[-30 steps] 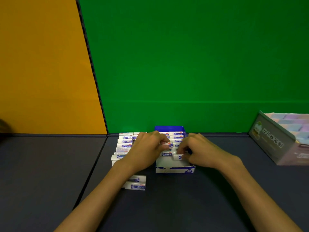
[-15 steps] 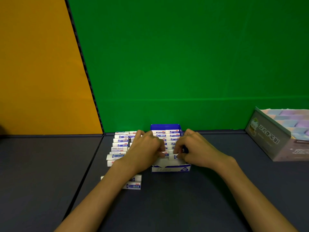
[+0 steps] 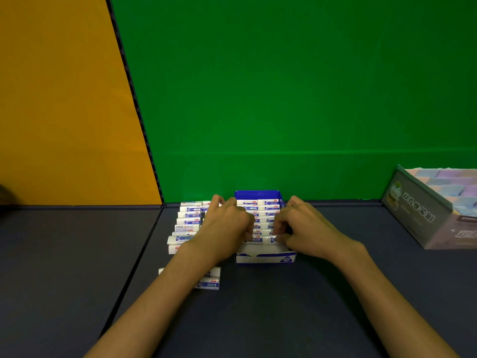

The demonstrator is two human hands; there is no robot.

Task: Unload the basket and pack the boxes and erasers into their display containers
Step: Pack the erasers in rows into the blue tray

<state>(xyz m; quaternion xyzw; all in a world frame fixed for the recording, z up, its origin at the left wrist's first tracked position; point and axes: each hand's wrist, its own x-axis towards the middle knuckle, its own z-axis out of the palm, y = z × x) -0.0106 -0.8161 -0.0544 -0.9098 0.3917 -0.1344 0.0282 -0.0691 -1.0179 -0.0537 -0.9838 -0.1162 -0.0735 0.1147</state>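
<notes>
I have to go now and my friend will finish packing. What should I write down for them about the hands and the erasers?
Left hand: fingers curled on an eraser at the near end of the blue display box.
Right hand: pinches the neighbouring eraser there.
Done: the box holds two rows of erasers, nearly full.
Left: seat these two; a row of loose erasers stands left of the box, and a few more lie under the left forearm.
The grey display box at right already holds pastel items. No basket in view.
</notes>
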